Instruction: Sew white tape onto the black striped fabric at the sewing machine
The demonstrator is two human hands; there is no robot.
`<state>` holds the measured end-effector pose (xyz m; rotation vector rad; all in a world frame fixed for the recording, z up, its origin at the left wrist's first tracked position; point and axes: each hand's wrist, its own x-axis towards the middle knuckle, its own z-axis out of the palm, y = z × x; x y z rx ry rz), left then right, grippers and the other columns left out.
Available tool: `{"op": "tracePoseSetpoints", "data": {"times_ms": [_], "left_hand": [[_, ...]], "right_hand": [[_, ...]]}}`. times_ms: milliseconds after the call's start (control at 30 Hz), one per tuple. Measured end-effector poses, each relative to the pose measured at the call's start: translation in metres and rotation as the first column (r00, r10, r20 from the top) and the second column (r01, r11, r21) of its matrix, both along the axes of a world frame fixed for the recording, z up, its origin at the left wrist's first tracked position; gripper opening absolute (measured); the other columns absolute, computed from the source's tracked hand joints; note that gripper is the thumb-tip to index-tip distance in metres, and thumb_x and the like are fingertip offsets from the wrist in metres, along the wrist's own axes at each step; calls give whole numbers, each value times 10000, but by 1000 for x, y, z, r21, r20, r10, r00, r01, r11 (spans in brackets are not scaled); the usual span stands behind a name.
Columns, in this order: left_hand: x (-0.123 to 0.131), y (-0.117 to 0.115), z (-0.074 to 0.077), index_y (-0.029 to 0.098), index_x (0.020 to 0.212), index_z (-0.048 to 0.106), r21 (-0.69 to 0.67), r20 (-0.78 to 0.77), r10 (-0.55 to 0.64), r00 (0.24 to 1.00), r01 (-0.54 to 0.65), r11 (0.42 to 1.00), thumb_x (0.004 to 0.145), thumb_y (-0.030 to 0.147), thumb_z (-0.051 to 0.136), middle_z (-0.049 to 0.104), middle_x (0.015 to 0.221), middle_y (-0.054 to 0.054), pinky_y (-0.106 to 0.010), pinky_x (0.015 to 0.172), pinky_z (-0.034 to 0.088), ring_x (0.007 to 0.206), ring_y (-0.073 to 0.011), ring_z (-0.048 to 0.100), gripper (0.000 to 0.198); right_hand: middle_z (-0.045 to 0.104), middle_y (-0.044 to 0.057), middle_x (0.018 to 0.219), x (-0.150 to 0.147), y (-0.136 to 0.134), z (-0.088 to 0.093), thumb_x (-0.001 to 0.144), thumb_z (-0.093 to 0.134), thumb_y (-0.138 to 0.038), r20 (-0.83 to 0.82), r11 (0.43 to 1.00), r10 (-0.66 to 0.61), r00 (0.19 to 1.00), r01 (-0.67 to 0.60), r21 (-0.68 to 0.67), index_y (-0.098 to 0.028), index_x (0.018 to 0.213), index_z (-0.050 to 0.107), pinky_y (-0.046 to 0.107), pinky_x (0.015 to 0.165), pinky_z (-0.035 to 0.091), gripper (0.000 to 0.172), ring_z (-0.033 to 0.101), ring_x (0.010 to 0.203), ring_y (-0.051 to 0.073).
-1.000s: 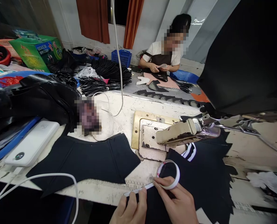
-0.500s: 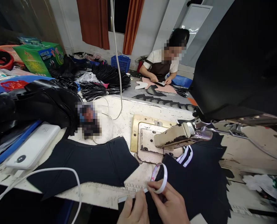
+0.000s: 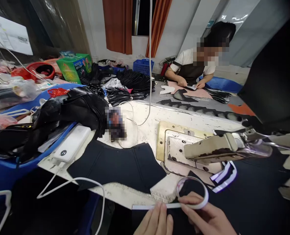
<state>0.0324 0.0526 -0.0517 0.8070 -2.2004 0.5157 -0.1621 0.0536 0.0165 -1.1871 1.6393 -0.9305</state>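
My right hand (image 3: 208,218) pinches a narrow roll of white tape (image 3: 205,197) between thumb and fingers, its ring standing upright. From the roll a white strip (image 3: 143,207) runs left along the top edge of a black material piece (image 3: 138,218) at the table's front. Flat, outstretched fingers of my left hand (image 3: 157,220) press on this strip. Beyond my hands, the sewing machine's arm (image 3: 208,148) reaches over its bed plate (image 3: 160,140). White strips (image 3: 225,178) lie on black material (image 3: 254,195) to the right.
Another black piece (image 3: 117,166) lies left of the machine, near a white power bank (image 3: 72,143) with a cable (image 3: 102,202). A ruler scale (image 3: 127,191) marks the table edge. Black bundles (image 3: 83,107) fill a blue tub at left. A co-worker (image 3: 191,68) sits opposite.
My left fingers have gone from a curled pinch to lying flat on the strip. The right hand and roll have drawn away rightward, with more tape stretched out. The view has turned left.
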Motion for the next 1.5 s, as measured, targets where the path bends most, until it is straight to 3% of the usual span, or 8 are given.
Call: {"op": "tracePoseSetpoints", "data": {"times_ms": [100,267,433,600,800,1067,1267,1500], "left_hand": [[10,3,7,153,1120,675,65,136,-62,989,53,996,939,177,450,698,1205,-77,-380,1157,319,1132,-193,637,290],[12,9,6,173,1178,678,39,200,16,980,-25,999,939,253,446,648,1280,-99,-447,1176,226,1271,-250,499,342],[-2,5,0,190,1119,714,38,129,59,990,-64,997,929,203,437,685,1116,-56,-327,1024,352,1055,-185,536,337],[-7,1,3,171,1073,723,58,79,66,995,-71,996,923,151,412,652,1060,-56,-314,872,374,980,-172,520,346],[-6,-2,6,188,998,736,60,122,-23,992,16,998,914,215,515,631,1170,-51,-303,832,382,1001,-181,506,239],[-12,6,-3,308,1146,693,29,105,56,993,-59,998,900,333,590,585,1357,32,-282,801,404,988,-163,528,268],[-21,1,-3,193,997,737,-65,73,1,997,4,998,919,259,540,683,1059,-47,-285,878,423,1021,-167,555,222],[-29,1,-3,159,1072,711,21,63,57,996,-59,998,900,95,420,624,1054,-44,-301,836,418,936,-140,539,344]], "right_hand": [[684,66,808,-3,3,0,789,731,-418,-74,992,-58,996,49,-115,-210,898,799,220,410,541,245,620,533,158],[676,60,802,2,5,-5,840,698,-356,-155,975,-96,983,61,-215,-206,934,793,198,400,518,201,607,518,136],[672,52,764,6,3,-4,835,704,-352,-172,965,-120,978,74,-252,-207,903,797,196,372,498,185,599,475,132],[677,57,765,6,3,-3,839,700,-360,-192,964,-118,974,66,-257,-204,883,800,197,372,493,191,590,470,128],[666,40,749,6,5,-5,866,677,-299,-206,946,-100,973,29,-322,-223,909,790,195,419,510,142,584,482,121],[681,41,811,0,18,-17,874,673,-212,-223,929,-82,971,-6,-370,-256,989,758,208,528,536,150,662,643,164],[696,41,845,-1,16,-20,875,674,-225,-207,947,-88,974,18,-319,-264,969,751,181,462,512,127,675,656,161],[707,40,813,3,11,-16,860,685,-255,-198,936,-145,969,70,-345,-242,885,768,169,366,475,87,612,482,113]]}}
